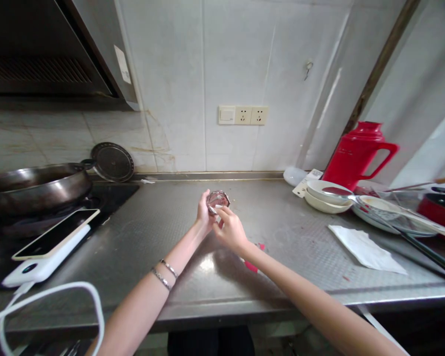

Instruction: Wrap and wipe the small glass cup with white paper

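Over the middle of the steel desk (289, 277): a small, round dish (218, 200) is resting in the left hand (203, 211), its opening facing up toward the head camera.
Dish: its angular, shiny rim is catching light, while its inside is showing a dull reddish-brown tint; it is perhaps looking like glass, though too small to be sure.
Left grip: fingers and thumb are curling around the dish's side.
Right grip: the right hand (230, 228) is bending its fingers in at the near edge; whether they are pinching anything, I cannot tell.
Under the right forearm: a red scrap (251, 267) is lying.
Right side: a white tissue (365, 249) is lying near the stacked bowls (328, 203).
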`<state>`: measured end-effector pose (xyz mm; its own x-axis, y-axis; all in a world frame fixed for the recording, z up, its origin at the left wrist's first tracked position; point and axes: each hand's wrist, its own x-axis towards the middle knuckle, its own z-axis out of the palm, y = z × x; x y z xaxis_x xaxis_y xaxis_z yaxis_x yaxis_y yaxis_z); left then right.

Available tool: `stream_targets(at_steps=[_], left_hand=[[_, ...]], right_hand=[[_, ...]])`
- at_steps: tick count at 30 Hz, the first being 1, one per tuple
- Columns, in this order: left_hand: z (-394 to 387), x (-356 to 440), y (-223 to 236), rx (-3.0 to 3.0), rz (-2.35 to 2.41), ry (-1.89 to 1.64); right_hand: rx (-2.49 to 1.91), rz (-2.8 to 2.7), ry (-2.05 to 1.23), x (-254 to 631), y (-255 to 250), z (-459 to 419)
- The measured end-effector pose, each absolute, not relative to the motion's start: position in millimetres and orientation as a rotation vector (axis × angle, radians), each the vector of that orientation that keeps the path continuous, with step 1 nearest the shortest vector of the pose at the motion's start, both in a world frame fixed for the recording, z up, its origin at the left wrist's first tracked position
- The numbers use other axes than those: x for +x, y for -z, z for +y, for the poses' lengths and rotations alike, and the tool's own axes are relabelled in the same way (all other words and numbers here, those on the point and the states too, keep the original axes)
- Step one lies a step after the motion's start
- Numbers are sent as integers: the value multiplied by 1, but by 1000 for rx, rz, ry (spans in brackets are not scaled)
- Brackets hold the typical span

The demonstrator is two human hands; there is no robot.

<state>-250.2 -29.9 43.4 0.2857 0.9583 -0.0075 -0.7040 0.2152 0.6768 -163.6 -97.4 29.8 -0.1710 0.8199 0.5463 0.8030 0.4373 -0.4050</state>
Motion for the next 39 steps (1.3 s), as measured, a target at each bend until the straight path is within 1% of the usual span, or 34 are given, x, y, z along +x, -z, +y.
stream_targets(at_steps=[3,6,10,14,17,20,25,27,30,33,36,39], left_hand=[[-29,-251,-42,603,437,-1215],[-32,-249,-42,603,378,-1214],[-36,-247,-45,651,315,-1160],[-33,-253,-47,713,288,-1009],[-24,-265,-47,778,256,-880],[-17,-273,-45,815,307,-809],[-16,-273,-41,872,531,-558],[-18,-270,-39,886,571,-570],[-19,-264,-39,883,594,-696],[-20,-260,-42,867,591,-841],[-22,-257,-45,830,565,-987],[-26,-254,-45,792,537,-1052]], right_hand=[[-1356,-1883,-75,-175,-30,-96],[-1422,-1922,-23,-172,-32,-94],[-1525,-2089,188,-154,-38,-92],[-1484,-2329,415,-125,-50,-89],[-1326,-2573,551,-101,-62,-87],[-1050,-2828,655,-82,-75,-85],[-748,-2999,799,-77,-88,-80],[-726,-3018,862,-80,-92,-80],[-846,-2948,957,-83,-93,-82],[-1097,-2790,968,-88,-86,-87],[-1301,-2669,869,-96,-73,-94],[-1445,-2542,661,-108,-58,-101]])
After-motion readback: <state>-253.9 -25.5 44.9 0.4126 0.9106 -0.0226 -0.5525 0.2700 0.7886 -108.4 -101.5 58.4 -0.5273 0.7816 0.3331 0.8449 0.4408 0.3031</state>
